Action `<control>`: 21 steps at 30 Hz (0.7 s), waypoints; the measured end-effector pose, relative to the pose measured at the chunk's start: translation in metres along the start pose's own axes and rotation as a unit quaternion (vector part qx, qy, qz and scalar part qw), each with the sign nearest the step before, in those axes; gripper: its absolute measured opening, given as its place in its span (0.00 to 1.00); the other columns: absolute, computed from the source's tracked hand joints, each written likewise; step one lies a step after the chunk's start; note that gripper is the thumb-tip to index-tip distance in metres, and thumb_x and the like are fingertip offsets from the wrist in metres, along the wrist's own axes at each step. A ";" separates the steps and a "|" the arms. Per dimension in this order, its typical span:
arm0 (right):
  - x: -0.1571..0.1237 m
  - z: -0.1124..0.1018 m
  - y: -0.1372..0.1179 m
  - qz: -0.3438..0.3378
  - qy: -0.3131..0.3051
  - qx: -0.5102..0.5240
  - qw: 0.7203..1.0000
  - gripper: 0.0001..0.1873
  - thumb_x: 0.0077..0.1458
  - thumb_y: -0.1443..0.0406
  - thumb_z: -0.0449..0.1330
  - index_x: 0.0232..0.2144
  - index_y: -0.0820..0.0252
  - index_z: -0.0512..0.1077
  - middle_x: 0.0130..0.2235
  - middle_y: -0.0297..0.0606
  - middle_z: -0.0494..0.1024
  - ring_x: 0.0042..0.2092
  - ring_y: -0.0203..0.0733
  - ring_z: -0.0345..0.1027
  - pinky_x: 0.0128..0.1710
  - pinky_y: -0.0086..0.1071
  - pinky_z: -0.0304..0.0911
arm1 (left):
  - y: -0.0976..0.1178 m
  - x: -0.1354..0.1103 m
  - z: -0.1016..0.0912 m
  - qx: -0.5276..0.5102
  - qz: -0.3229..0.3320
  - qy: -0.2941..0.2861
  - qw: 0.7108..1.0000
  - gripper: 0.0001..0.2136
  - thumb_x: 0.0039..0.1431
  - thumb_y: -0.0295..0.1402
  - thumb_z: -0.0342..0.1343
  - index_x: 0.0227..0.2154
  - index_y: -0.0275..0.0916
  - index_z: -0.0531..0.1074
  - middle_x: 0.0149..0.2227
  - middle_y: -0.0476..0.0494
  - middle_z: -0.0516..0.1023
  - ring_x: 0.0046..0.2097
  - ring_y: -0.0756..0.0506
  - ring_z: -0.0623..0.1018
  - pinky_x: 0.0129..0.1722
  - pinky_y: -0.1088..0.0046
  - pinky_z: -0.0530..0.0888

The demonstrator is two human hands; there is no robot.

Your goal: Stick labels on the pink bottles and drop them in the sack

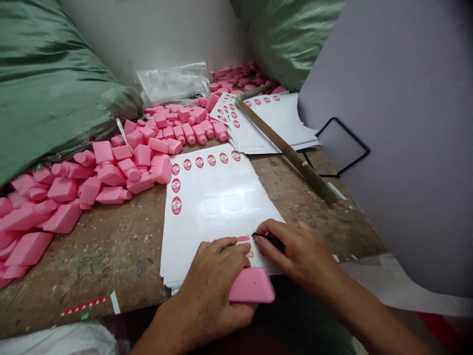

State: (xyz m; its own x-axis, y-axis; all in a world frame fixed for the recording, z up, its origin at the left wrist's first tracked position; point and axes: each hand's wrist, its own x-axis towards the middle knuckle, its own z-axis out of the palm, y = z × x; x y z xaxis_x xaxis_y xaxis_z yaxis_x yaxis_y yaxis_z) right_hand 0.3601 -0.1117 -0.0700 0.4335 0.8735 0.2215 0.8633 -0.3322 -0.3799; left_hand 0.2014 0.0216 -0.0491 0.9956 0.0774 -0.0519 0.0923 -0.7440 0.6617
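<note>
My left hand (209, 283) is wrapped round a pink plastic bottle (252, 286) at the near edge of the table. My right hand (295, 254) pinches a thin black tool (269, 239) whose tip meets a small pink sticker (244, 239) beside my left thumb. Both hands rest on the near end of a stack of white sticker sheets (218, 207). A few round pink stickers (176, 185) remain along the top sheet's far and left edges.
A heap of pink bottles (111, 167) covers the left and back of the worn wooden table (111, 246). Another sheet stack (273, 123) lies behind under a wooden stick (284, 148). Green sacks (44, 84) flank the back; a grey board (406, 123) stands on the right.
</note>
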 end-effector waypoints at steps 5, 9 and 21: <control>0.001 -0.001 0.003 -0.045 0.023 -0.015 0.999 0.06 0.57 0.66 0.53 0.30 0.56 0.70 0.26 0.32 0.78 0.24 0.38 0.66 0.31 0.35 0.53 | -0.002 -0.002 -0.001 -0.009 0.010 0.017 1.000 0.22 0.44 0.32 0.61 0.46 0.38 0.69 0.56 0.38 0.73 0.59 0.35 0.68 0.55 0.55 0.65; 0.002 -0.002 0.003 -0.044 0.009 -0.011 0.999 0.07 0.58 0.66 0.53 0.30 0.56 0.70 0.27 0.32 0.79 0.24 0.39 0.66 0.31 0.35 0.53 | -0.002 -0.003 0.000 0.001 0.014 0.008 1.000 0.23 0.44 0.32 0.60 0.47 0.38 0.69 0.57 0.37 0.72 0.60 0.34 0.67 0.55 0.54 0.64; 0.002 -0.002 0.002 -0.012 -0.023 0.017 1.000 0.07 0.58 0.65 0.53 0.31 0.55 0.71 0.28 0.32 0.79 0.27 0.40 0.68 0.31 0.34 0.54 | -0.001 -0.003 -0.009 -0.181 -0.074 0.034 0.980 0.24 0.46 0.35 0.63 0.49 0.41 0.69 0.50 0.40 0.76 0.50 0.37 0.74 0.50 0.57 0.68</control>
State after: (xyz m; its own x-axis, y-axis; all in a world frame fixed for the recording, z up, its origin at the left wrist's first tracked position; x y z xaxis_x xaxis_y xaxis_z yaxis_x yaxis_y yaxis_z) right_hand 0.3634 -0.1116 -0.0686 0.4006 0.8963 0.1904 0.8632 -0.2995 -0.4063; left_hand 0.1980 0.0282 -0.0428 0.9674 0.2198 -0.1260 0.2133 -0.4385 0.8730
